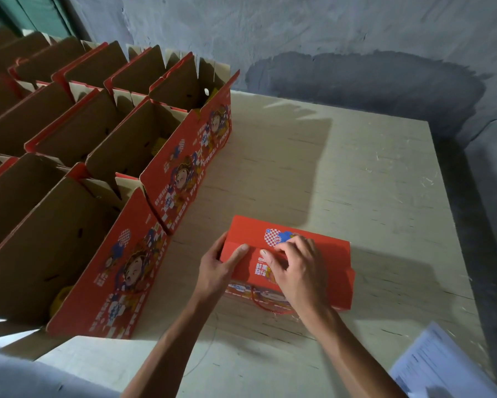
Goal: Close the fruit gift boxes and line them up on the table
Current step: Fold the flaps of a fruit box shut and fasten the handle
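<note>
A red fruit gift box [325,255] with its lid flaps folded down sits on the pale wooden table [356,173], near the front middle. My left hand [217,268] grips the box's left end, thumb pressed on the lid. My right hand [296,268] lies on top of the lid, fingers pressing near the centre seam. A red cord handle [263,304] hangs on the box's near side. Several open gift boxes [103,225] stand in rows to the left, brown flaps up; yellow fruit [60,300] shows inside the nearest one.
A grey plastered wall [327,38] runs behind the table. White printed papers [442,366] lie at the front right corner. The table's right edge [454,196] drops to a dark floor. A pale cloth [26,377] shows at the lower left.
</note>
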Motion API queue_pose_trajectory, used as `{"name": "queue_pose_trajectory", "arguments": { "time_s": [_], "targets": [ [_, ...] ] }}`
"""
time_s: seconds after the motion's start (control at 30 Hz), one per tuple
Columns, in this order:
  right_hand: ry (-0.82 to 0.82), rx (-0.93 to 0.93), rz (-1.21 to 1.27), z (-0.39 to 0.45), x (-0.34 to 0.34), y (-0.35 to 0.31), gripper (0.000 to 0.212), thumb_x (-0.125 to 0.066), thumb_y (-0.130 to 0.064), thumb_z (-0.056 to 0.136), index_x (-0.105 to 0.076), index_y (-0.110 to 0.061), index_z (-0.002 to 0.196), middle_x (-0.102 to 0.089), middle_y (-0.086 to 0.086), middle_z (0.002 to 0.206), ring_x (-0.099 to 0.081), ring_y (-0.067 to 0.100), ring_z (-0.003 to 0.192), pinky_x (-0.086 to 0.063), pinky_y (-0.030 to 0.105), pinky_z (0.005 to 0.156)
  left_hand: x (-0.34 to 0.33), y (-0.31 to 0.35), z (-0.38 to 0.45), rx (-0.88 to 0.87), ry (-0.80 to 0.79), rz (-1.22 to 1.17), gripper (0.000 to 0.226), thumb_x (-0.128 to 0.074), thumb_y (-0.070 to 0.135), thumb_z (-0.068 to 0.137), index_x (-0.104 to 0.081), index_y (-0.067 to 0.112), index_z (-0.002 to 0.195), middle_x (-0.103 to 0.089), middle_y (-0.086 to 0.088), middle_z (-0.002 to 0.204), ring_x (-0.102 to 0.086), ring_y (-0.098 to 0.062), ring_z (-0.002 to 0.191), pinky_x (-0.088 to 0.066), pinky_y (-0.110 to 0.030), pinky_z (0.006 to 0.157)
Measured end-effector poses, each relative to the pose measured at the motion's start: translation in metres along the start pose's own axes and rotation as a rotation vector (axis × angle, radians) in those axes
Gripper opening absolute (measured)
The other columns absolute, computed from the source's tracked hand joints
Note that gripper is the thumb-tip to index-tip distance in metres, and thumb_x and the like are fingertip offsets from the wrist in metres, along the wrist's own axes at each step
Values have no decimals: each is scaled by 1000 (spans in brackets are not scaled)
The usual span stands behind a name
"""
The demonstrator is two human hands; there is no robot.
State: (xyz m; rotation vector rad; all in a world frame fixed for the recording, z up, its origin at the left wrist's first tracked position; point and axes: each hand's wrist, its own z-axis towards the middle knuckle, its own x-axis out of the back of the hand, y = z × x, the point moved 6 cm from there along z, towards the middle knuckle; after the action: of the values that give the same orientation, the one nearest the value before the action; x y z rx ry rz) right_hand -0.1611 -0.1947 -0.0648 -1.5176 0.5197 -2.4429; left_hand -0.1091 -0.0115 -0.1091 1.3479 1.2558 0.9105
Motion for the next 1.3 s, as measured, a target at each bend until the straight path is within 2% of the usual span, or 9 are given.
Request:
{"name": "queue_pose_trajectory", "arguments": {
  "time_s": [0.23, 0.33, 0.4, 0.43, 0.53, 0.67, 0.83, 1.1, 1.3],
  "targets": [
    [43, 55, 18, -3, -1, -4, 35, -66, -27, 102, -62, -10, 72, -52, 8, 77, -53, 30, 74, -49, 46, 69, 2, 1, 2, -12, -24, -1, 30, -77, 37, 91, -71, 42, 120, -77, -1, 110, -76, -25, 99, -60, -28, 74],
    [52, 79, 8, -3, 0, -4, 34, -65, -29, 102, -62, -11, 74, -53, 6, 78, -53, 27, 74, -48, 44, 68, -1, 3, 0, -53, -5, 96, 44, -77, 33, 93, -62, 38, 134, -72, 7, 124, -70, -16, 114, -59, -28, 88],
    [41, 90, -14, -2, 1, -5, 31, -63, -32, 103, -66, -12, 80, -56, 4, 83, -54, 26, 79, -49, 41, 72, 2, 16, 0, -218, 78, 408, 54, -73, 32, 96, -54, 28, 146, -57, 7, 144, -55, -11, 132, -48, -31, 107],
    [23, 97, -14, -3, 1, -4, 28, -63, -33, 103, -68, -13, 83, -57, 3, 85, -55, 25, 82, -49, 41, 75, -1, 26, 0, -379, 89, 652, 47, -68, 30, 98, -57, 26, 144, -53, 2, 148, -49, -15, 136, -42, -34, 110],
    [12, 70, 12, -13, 10, 12, 24, -63, -35, 100, -73, -13, 94, -61, 1, 92, -57, 24, 88, -51, 43, 78, -31, 44, -6, -757, -82, 1086, 29, -55, 22, 96, -74, 24, 118, -66, 1, 125, -60, -27, 111, -41, -38, 95],
    [96, -52, -7, -36, 43, 63, 28, -68, -47, 96, -71, -19, 93, -63, -4, 95, -59, 21, 91, -48, 38, 79, -59, 39, -8, -728, -175, 1166, 19, -58, 30, 94, -72, 26, 107, -64, 7, 102, -56, -25, 90, -39, -37, 77],
    [157, -99, 122, -47, 52, 87, 16, -67, -31, 98, -73, -18, 91, -63, -8, 95, -57, 19, 88, -46, 42, 80, -61, 31, -3, -717, -94, 1186, 22, -58, 51, 98, -68, 32, 100, -62, 12, 100, -52, -20, 91, -39, -38, 79],
    [198, -133, 57, -44, 51, 88, 20, -67, -31, 98, -72, -20, 82, -60, -9, 86, -56, 22, 78, -43, 42, 76, -59, 25, 0, -643, -69, 1175, 27, -50, 58, 99, -61, 36, 110, -58, 17, 104, -49, -16, 91, -37, -36, 78],
    [156, -77, 147, -36, 50, 95, 21, -67, -33, 96, -73, -20, 81, -60, -10, 83, -54, 18, 78, -43, 45, 77, -61, 26, -2, -600, -86, 1203, 27, -50, 57, 98, -63, 33, 97, -59, 17, 98, -50, -15, 90, -38, -37, 81]
  ]
}}
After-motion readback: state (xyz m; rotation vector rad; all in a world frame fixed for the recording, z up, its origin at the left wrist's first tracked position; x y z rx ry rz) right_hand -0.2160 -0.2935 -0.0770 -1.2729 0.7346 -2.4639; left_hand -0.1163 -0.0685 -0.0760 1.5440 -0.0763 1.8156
